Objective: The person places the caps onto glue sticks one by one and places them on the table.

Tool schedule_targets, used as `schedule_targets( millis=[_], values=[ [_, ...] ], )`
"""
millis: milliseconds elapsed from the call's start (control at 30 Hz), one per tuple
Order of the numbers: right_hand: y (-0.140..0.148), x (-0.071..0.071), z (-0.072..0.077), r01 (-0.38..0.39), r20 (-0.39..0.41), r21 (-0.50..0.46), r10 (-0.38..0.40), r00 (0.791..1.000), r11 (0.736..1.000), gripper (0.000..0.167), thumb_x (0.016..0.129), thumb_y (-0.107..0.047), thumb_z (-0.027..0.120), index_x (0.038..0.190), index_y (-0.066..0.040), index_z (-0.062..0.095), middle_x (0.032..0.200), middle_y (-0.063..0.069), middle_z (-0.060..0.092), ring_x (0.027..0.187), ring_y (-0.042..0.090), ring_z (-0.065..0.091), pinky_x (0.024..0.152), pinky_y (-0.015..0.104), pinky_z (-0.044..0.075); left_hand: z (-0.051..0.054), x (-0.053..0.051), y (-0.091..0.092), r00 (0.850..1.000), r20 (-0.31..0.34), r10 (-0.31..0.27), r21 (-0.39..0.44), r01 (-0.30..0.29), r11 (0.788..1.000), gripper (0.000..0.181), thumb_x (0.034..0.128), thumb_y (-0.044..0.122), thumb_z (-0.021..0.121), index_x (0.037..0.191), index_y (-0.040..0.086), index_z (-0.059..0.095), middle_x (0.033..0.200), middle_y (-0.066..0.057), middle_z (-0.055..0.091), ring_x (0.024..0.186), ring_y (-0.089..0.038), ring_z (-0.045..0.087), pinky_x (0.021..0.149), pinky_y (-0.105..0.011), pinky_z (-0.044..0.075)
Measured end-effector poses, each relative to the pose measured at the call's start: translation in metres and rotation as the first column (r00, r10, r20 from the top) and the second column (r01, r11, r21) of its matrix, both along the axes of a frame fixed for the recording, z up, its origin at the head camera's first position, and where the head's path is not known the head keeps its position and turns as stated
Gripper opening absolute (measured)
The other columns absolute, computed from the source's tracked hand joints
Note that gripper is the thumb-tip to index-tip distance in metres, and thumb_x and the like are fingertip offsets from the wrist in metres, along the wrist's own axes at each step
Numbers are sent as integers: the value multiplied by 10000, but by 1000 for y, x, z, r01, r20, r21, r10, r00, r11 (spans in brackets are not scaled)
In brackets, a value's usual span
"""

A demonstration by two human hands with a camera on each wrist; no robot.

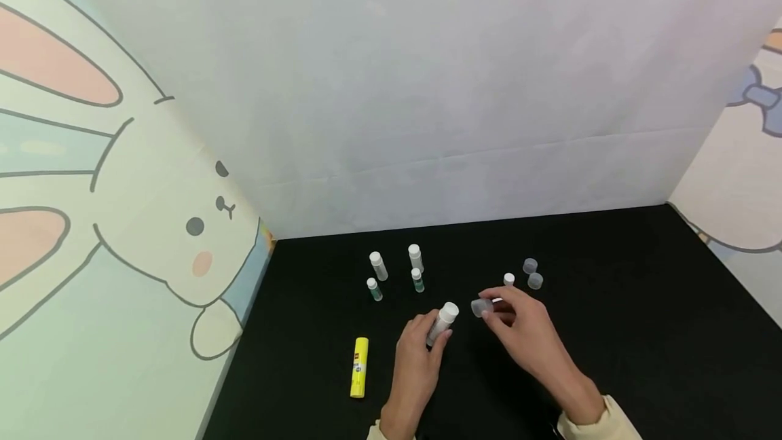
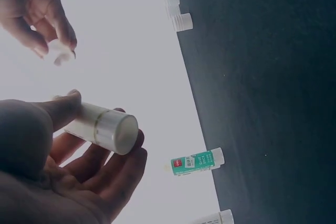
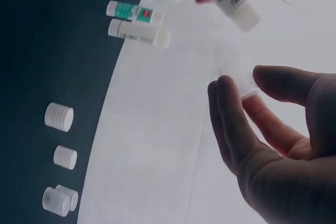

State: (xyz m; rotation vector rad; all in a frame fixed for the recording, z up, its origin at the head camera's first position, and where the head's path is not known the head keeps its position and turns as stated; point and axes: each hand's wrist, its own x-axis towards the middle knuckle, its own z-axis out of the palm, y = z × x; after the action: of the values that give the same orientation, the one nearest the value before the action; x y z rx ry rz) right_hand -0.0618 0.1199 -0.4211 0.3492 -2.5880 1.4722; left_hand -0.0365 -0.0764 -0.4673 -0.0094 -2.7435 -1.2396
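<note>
My left hand [image 1: 415,362] grips a white glue stick [image 1: 441,326] round its barrel, with the white top tilted up and to the right. In the left wrist view the thumb lies across one side of this glue stick [image 2: 102,127]. Just to the right, my right hand [image 1: 525,331] pinches a small translucent cap [image 1: 480,307] between thumb and fingertips. Cap and glue stick are apart, a short gap between them. The right wrist view shows the cap [image 3: 241,80] faintly against the bright background.
Behind the left hand stand white glue sticks [image 1: 379,267] and smaller green-labelled glue sticks [image 1: 418,281]. A yellow tube [image 1: 359,369] is to the left on the black table [image 1: 293,331]. Beyond the right hand are a white cap [image 1: 508,278] and translucent caps [image 1: 535,282].
</note>
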Motion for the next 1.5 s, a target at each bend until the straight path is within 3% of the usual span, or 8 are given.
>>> schedule_targets(
  millis=[333,1500],
  values=[
    [-9,2,1,-69,-12,-11,69,998,998,306,935,68,751,1205,-74,737,1163,52,711,1002,204,721,842,328,626,2,4,1,999,-34,-23,21,23,999,287,965,154,788,1247,145,737,1099,39,702,979,-89,666,879,-397,598],
    [-15,6,-2,-178,-40,-6,178,983,984,361,892,118,767,1189,-86,753,1187,37,716,1010,173,720,852,305,622,-1,13,0,999,-26,-39,-18,39,999,275,953,155,809,1221,176,752,1093,72,705,988,-61,667,862,-345,588]
  ],
)
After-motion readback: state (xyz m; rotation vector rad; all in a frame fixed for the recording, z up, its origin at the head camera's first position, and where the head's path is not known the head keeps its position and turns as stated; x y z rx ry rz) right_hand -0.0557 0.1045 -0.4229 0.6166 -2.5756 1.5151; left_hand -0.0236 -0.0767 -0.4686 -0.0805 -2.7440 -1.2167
